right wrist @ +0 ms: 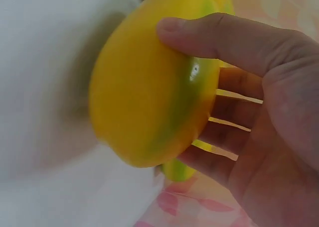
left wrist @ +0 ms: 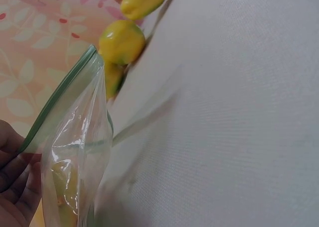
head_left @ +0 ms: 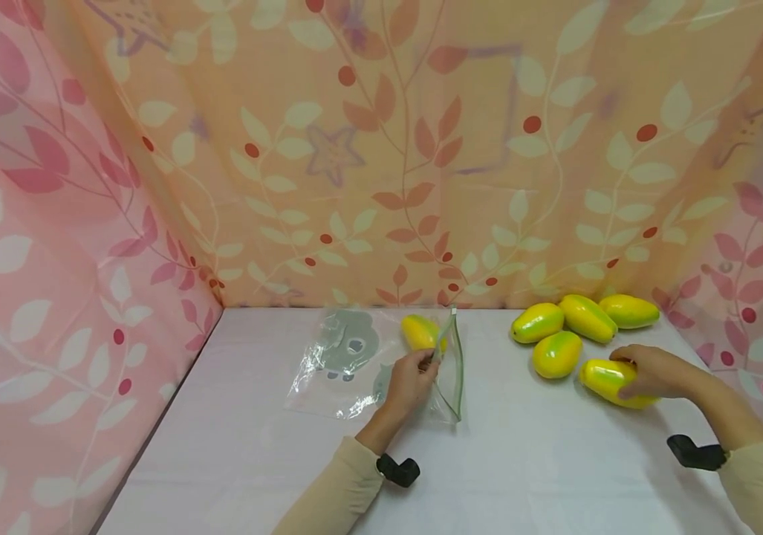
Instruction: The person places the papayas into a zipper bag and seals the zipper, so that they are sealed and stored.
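Observation:
A clear zip bag [head_left: 348, 371] with grey-green prints and a green zip edge lies on the table, its mouth facing right. My left hand [head_left: 411, 383] pinches the bag's upper edge near the mouth and holds it apart, as the left wrist view also shows. One yellow-green mango [head_left: 419, 332] is inside the bag. At the right, my right hand [head_left: 655, 374] grips another mango [right wrist: 144, 82], thumb on one side and fingers round the other. It appears slightly raised, with a shadow beside it in the right wrist view.
Several more mangoes, among them a front one [head_left: 557, 354] and a back right one [head_left: 630, 311], sit at the table's back right. A white cloth covers the table [head_left: 488, 475]. Leaf-patterned curtains [head_left: 394, 163] stand behind and at both sides.

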A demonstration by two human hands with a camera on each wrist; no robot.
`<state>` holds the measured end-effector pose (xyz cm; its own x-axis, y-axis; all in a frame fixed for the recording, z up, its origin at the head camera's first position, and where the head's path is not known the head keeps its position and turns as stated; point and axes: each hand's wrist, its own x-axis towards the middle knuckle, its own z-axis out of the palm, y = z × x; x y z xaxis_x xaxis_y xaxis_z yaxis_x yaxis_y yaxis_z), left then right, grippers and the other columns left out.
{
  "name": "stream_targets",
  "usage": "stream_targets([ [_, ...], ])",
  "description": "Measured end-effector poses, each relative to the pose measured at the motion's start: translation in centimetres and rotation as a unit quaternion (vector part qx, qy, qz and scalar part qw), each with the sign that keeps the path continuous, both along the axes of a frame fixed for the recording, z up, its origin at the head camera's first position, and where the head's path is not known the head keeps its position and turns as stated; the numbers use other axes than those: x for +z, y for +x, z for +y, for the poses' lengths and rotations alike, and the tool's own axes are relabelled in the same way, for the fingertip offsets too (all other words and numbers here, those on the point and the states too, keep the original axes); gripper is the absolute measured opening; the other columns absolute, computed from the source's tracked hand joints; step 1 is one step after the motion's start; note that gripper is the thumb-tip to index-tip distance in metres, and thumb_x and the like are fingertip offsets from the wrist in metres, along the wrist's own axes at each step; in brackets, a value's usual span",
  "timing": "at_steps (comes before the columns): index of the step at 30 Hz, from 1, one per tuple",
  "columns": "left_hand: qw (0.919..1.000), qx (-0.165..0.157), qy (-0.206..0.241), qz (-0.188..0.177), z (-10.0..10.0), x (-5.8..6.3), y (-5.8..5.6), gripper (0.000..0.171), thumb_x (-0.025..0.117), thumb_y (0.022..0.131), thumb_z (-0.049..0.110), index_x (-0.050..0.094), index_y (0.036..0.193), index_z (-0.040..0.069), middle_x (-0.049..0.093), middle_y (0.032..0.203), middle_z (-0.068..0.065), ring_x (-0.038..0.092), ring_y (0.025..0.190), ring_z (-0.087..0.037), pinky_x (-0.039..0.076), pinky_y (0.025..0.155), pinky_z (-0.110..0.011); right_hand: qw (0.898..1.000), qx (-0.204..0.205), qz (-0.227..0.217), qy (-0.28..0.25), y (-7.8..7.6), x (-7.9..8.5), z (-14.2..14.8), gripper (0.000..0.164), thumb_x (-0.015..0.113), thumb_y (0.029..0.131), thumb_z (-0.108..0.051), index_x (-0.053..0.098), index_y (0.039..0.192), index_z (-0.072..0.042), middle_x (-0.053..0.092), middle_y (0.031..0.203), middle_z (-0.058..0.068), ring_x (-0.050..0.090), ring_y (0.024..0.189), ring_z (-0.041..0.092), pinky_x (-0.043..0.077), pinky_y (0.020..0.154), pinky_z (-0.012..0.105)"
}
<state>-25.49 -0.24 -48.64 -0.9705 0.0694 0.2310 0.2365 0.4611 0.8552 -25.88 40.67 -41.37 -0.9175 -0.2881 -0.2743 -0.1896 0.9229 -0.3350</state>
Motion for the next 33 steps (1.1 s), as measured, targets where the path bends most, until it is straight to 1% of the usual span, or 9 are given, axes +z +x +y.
stream_targets([
  [5,1.0,-0.004,0.004,0.005,-0.1,-0.2,-0.1,0.022,0.066,0.091,0.01,0.071,0.11,-0.001,0.072,0.09,-0.009,0.061,0.076,-0.008,0.052,0.067,-0.016,0.999,-0.004,0.02,-0.031,0.5,1.5,0.1,0.069,0.082,0.074,-0.035,0.057,0.122,0.007,0.064,0.108,0.017,0.056,0.089,0.022,0.052,0.085,0.056],
  [8,1.0,-0.005,0.005,0.005,-0.1,-0.3,-0.1,0.023,0.065,0.091,0.01,0.07,0.11,-0.001,0.073,0.092,-0.009,0.062,0.077,-0.009,0.052,0.068,-0.016,0.999,-0.01,0.026,-0.045,0.6,1.9,-0.3,0.073,0.08,0.076,-0.041,0.055,0.126,0.006,0.064,0.109,0.014,0.056,0.09,0.02,0.054,0.086,0.054],
  [12,0.9999,-0.006,0.008,0.006,0.0,-0.2,-0.2,0.023,0.065,0.091,0.01,0.071,0.11,-0.001,0.073,0.092,-0.01,0.063,0.077,-0.01,0.052,0.068,-0.015,0.998,-0.007,0.031,-0.052,0.5,2.2,-1.2,0.078,0.077,0.078,-0.045,0.052,0.129,0.009,0.063,0.113,0.019,0.057,0.094,0.024,0.053,0.087,0.056],
  [15,0.9999,-0.005,0.009,0.004,0.1,-0.2,-0.1,0.022,0.065,0.091,0.01,0.071,0.109,-0.001,0.072,0.091,-0.009,0.062,0.077,-0.009,0.051,0.067,-0.015,0.998,-0.005,0.03,-0.062,0.4,2.2,-2.0,0.076,0.075,0.08,-0.044,0.053,0.129,0.01,0.063,0.113,0.018,0.057,0.095,0.024,0.054,0.086,0.053],
  [19,0.9999,-0.004,0.008,-0.009,0.1,-0.1,0.1,0.023,0.065,0.091,0.011,0.071,0.111,0.0,0.072,0.091,-0.007,0.059,0.076,-0.006,0.051,0.068,-0.015,0.996,0.001,0.025,-0.084,0.4,2.2,-2.9,0.072,0.075,0.082,-0.04,0.052,0.129,0.008,0.063,0.111,0.014,0.055,0.095,0.022,0.055,0.084,0.047],
  [22,0.9999,-0.004,0.008,-0.015,0.1,-0.1,0.1,0.023,0.064,0.092,0.011,0.07,0.112,0.0,0.071,0.091,-0.007,0.058,0.076,-0.006,0.051,0.067,-0.015,0.995,0.002,0.029,-0.096,0.4,2.3,-3.5,0.07,0.074,0.083,-0.039,0.051,0.13,0.008,0.062,0.111,0.013,0.055,0.096,0.023,0.055,0.083,0.044],
  [23,0.9999,-0.004,0.008,-0.012,0.1,-0.1,0.1,0.023,0.065,0.092,0.011,0.07,0.111,0.0,0.071,0.091,-0.007,0.058,0.076,-0.006,0.051,0.067,-0.015,0.995,0.001,0.03,-0.099,0.3,2.3,-3.7,0.07,0.074,0.083,-0.039,0.051,0.13,0.007,0.061,0.111,0.013,0.055,0.096,0.023,0.055,0.083,0.043],
  [29,1.0,-0.002,0.007,0.001,0.2,-0.1,0.2,0.022,0.065,0.091,0.009,0.07,0.11,-0.001,0.071,0.091,-0.008,0.06,0.077,-0.008,0.052,0.067,-0.016,0.991,0.002,0.035,-0.129,0.4,2.3,-5.0,0.068,0.074,0.084,-0.039,0.051,0.131,0.006,0.061,0.114,0.015,0.056,0.1,0.025,0.056,0.083,0.042],
  [33,0.9999,-0.002,0.009,-0.008,0.2,0.0,0.2,0.023,0.064,0.091,0.009,0.07,0.111,-0.001,0.072,0.093,-0.008,0.06,0.077,-0.007,0.052,0.069,-0.015,0.989,0.002,0.049,-0.139,0.4,2.3,-5.7,0.065,0.073,0.084,-0.038,0.052,0.129,0.005,0.062,0.113,0.015,0.056,0.099,0.025,0.055,0.083,0.041],
])
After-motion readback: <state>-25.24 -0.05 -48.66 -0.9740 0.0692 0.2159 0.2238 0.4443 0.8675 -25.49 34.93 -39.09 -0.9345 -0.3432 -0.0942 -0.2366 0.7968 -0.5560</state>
